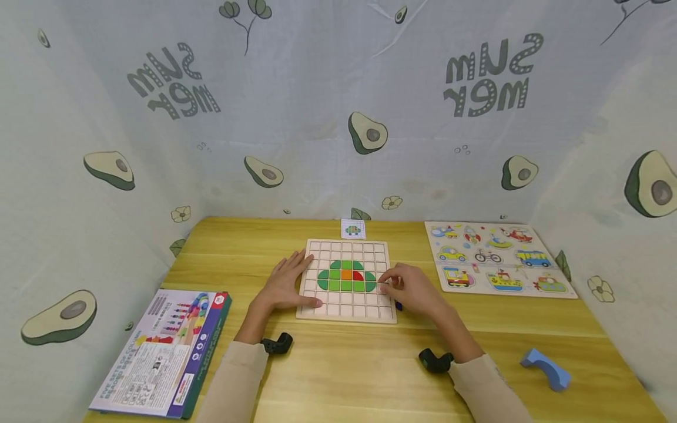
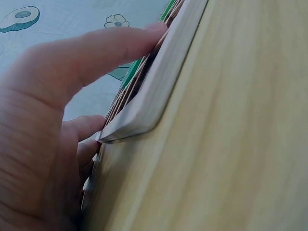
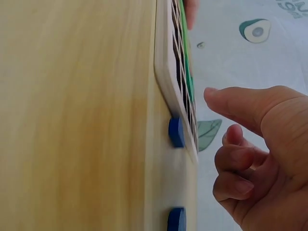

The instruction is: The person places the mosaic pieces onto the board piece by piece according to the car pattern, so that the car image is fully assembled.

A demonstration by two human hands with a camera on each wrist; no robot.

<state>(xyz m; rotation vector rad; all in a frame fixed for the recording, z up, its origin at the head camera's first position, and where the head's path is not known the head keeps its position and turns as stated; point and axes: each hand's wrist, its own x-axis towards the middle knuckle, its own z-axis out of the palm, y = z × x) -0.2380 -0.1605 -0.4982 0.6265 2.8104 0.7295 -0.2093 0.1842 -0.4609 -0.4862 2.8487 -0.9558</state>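
A square wooden grid board (image 1: 346, 313) lies mid-table, with green, orange and red tiles forming a domed shape in its cells. My left hand (image 1: 286, 285) steadies the board's left side, thumb over the front part and fingers spread toward the back left corner. In the left wrist view the thumb (image 2: 120, 42) reaches across the pale board edge (image 2: 154, 86). My right hand (image 1: 415, 289) hovers at the board's right edge, by the last green tile (image 1: 370, 286). Nothing shows between its bent fingers and thumb (image 3: 231, 100). Near that edge is a blue piece (image 3: 176, 132).
Another blue piece (image 3: 177, 219) lies farther along. Behind the board is a small pattern card (image 1: 352, 229). A vehicle puzzle board (image 1: 499, 258) lies at the back right, a blue arch block (image 1: 546, 368) at the front right, and a boxed bead set (image 1: 158, 352) at the left.
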